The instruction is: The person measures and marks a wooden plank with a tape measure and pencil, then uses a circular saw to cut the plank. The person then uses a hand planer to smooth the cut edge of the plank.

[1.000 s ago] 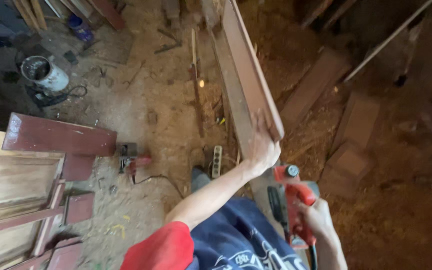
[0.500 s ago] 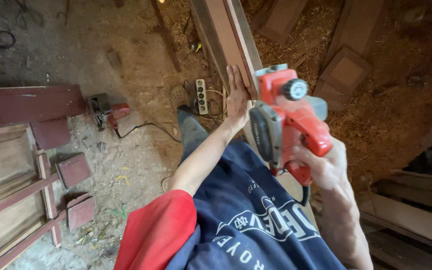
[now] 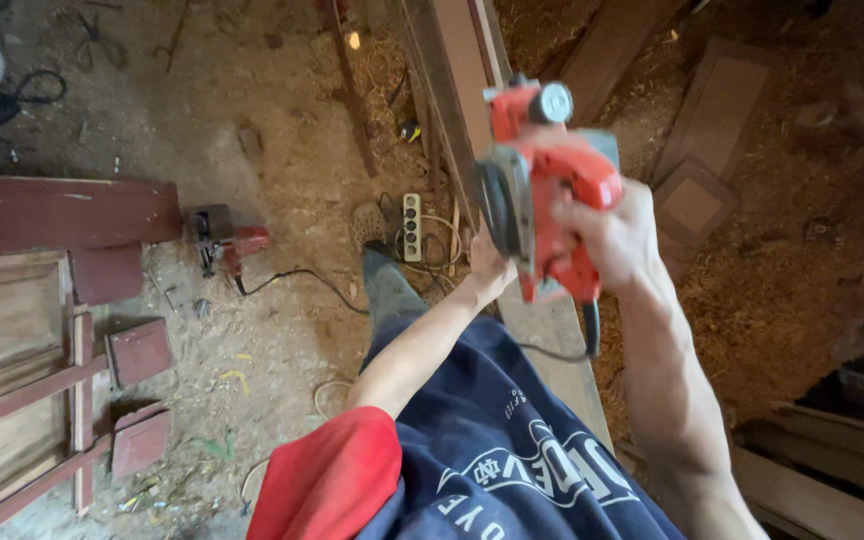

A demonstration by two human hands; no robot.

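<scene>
My right hand [image 3: 607,235] grips a red electric hand planer [image 3: 537,180] by its handle and holds it up in the air over a long reddish-brown wooden plank [image 3: 462,90]. The planer's cord hangs down below my wrist. My left hand [image 3: 487,268] rests on the plank's near edge, partly hidden behind the planer. The plank runs from the top of the view down past my waist.
A second red power tool [image 3: 227,240] with a cable lies on the dirt floor, near a white power strip [image 3: 411,226]. A wooden door frame [image 3: 22,340] with dark red panels lies at left. Board offcuts [image 3: 707,150] sit in sawdust at right.
My right hand has lifted the planer higher and toward the plank's middle. The view has shifted, and my left hand stays on the plank.
</scene>
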